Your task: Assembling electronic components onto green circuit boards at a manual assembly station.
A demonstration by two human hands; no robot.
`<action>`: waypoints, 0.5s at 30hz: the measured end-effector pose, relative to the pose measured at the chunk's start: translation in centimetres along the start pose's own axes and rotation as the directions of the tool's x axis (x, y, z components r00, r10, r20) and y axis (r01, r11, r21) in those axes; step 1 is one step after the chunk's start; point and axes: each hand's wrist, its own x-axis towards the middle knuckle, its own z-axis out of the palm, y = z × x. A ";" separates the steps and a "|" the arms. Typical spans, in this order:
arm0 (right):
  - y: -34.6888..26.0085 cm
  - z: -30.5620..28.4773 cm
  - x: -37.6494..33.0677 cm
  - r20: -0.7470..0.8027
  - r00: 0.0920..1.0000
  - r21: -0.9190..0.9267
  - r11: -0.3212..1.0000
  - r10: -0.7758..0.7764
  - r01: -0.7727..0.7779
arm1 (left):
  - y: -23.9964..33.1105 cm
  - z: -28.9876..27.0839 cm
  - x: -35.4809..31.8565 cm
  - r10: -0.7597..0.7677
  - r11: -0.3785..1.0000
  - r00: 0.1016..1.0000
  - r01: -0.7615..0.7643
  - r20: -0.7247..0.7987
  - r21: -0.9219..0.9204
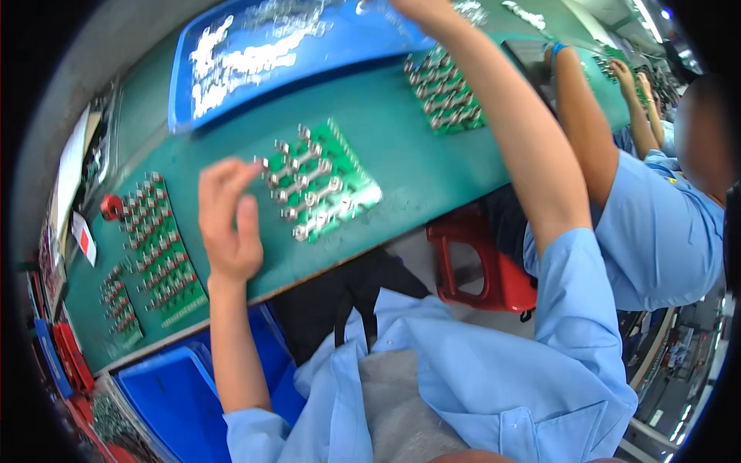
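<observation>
So there's a green worktable (401,166) with a green circuit board (344,163) sitting near the middle, tilted a bit, rows of shiny metal clips (310,199) standing up on it. The left hand (230,222) is just left of that board, kinda half-open: fingers bent, thumb well apart from them, nothing gripped that I can see. The fingertips come right up to the clips on the board's left side, but it's blurry, so can't tell if they're actually touching. Right arm stretches way out to the far side, and the right hand (421,8) is over the blue tray (177,114), mostly cut off by the top edge, so no clue whether it's open or pinching something. That tray sits on the far side with piles of shiny metal parts (251,60) in it. Another clip-covered board (448,99) lies to the right, just past the tray, and two more, a big one (167,258) and a narrower one (120,307), lie side by side over on the left. Red stool (485,266) below the near edge on the right, blue bins (166,393) at the near left, and a co-worker in a light-blue shirt (656,231) sits to the right.
</observation>
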 end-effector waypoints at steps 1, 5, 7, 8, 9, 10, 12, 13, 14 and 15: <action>0.0 0.3 -1.1 0.004 0.995 -0.010 0.995 -0.100 0.100 | 0.6 0.2 1.0 -0.010 0.995 0.997 0.002 -0.076 -0.100; -8.9 3.1 -6.6 -0.002 0.841 0.013 0.840 -0.542 0.542 | 2.7 -0.3 4.0 -0.227 0.945 0.953 0.165 -0.202 -0.281; -13.3 2.2 -8.4 -0.021 0.674 0.013 0.674 -0.739 0.739 | 3.9 -0.9 5.1 -0.335 0.869 0.918 0.214 -0.213 -0.446; -14.0 2.2 -9.2 -0.023 0.673 0.013 0.673 -0.740 0.740 | 3.9 -1.0 5.1 -0.333 0.870 0.919 0.212 -0.213 -0.444; -14.9 2.2 -10.0 0.007 0.653 -0.016 0.652 -0.758 0.758 | 3.8 -1.2 5.0 -0.354 0.865 0.922 0.260 -0.156 -0.429; -15.4 2.1 -10.9 0.041 0.638 -0.053 0.636 -0.769 0.770 | 3.6 -1.2 5.1 -0.371 0.857 0.924 0.303 -0.092 -0.417; -16.0 2.2 -11.7 0.112 0.605 -0.119 0.593 -0.789 0.796 | 3.1 -1.2 5.0 -0.406 0.840 0.913 0.386 0.030 -0.383; -16.0 2.4 -12.0 0.113 0.607 -0.124 0.595 -0.786 0.794 | 2.9 -1.3 4.9 -0.402 0.839 0.915 0.383 0.033 -0.386; -16.0 2.7 -12.1 0.140 0.587 -0.201 0.558 -0.797 0.805 | 2.6 -1.5 4.6 -0.409 0.829 0.911 0.394 0.049 -0.396; -16.0 3.0 -12.1 0.167 0.566 -0.279 0.511 -0.807 0.813 | 2.2 -1.8 4.5 -0.413 0.821 0.909 0.401 0.063 -0.407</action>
